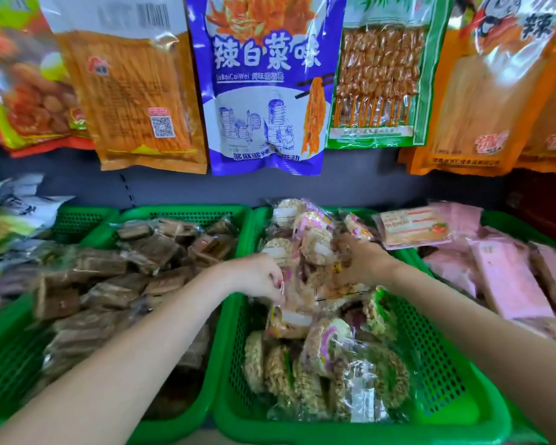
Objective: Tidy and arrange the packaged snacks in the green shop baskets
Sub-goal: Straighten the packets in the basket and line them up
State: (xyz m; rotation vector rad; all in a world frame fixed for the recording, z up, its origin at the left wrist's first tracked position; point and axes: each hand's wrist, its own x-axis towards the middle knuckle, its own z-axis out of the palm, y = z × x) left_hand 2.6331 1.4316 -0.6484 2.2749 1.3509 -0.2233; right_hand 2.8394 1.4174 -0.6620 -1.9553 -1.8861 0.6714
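The middle green basket (pixel 437 374) holds several clear-wrapped round puffed-rice cakes (pixel 315 374), some standing on edge in a row at the front. My left hand (pixel 257 277) reaches into it and pinches the top of one wrapped cake pack (pixel 289 319). My right hand (pixel 363 261) is curled round several cake packs (pixel 315 245) piled at the back of the same basket.
The left green basket (pixel 187 409) is filled with brown wrapped bars (pixel 103 284). A right basket (pixel 501 220) holds pink packets (pixel 507 277). Large snack bags, among them a blue one (pixel 264 85), hang above the baskets. More packets lie at the far left.
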